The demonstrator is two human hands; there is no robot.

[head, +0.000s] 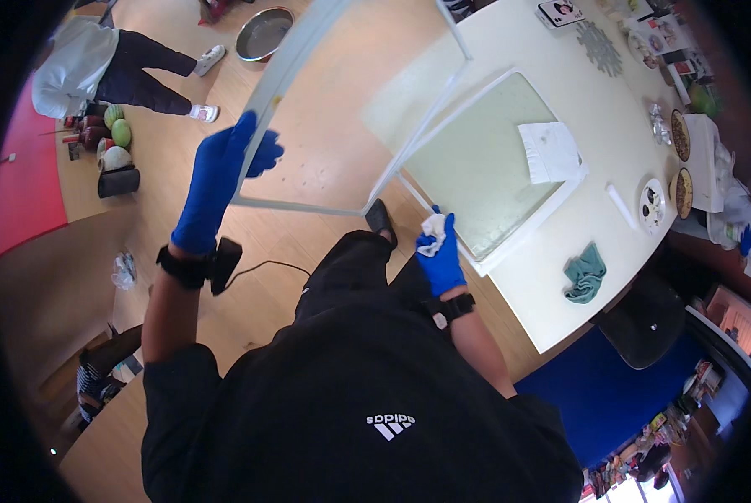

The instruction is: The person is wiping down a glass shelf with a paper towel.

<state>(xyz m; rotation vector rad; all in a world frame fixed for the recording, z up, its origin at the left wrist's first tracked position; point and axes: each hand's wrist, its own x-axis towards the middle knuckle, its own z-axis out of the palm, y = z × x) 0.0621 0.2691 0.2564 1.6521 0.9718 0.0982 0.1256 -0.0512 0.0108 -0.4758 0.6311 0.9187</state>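
My left hand point(215, 176), in a blue glove, grips the pale edge of a framed clear panel point(325, 144). The panel is held up off the table, tilted, and the floor shows through it. In my blue-gloved right hand point(443, 267) is a crumpled white wipe point(434, 232), by the near corner of a second framed panel point(470, 170). That one lies on the white table point(539, 302), partly over its left edge. A folded white cloth point(546, 152) rests on its right side. Farther right on the table is a crumpled green cloth point(584, 273).
A plate with dark bits point(652, 207), a white stick-like object point(620, 205) and a grey jagged mat point(598, 49) are on the table. A metal basin point(264, 34) stands on the floor near a person point(80, 69). Right of the table is a black chair point(646, 327).
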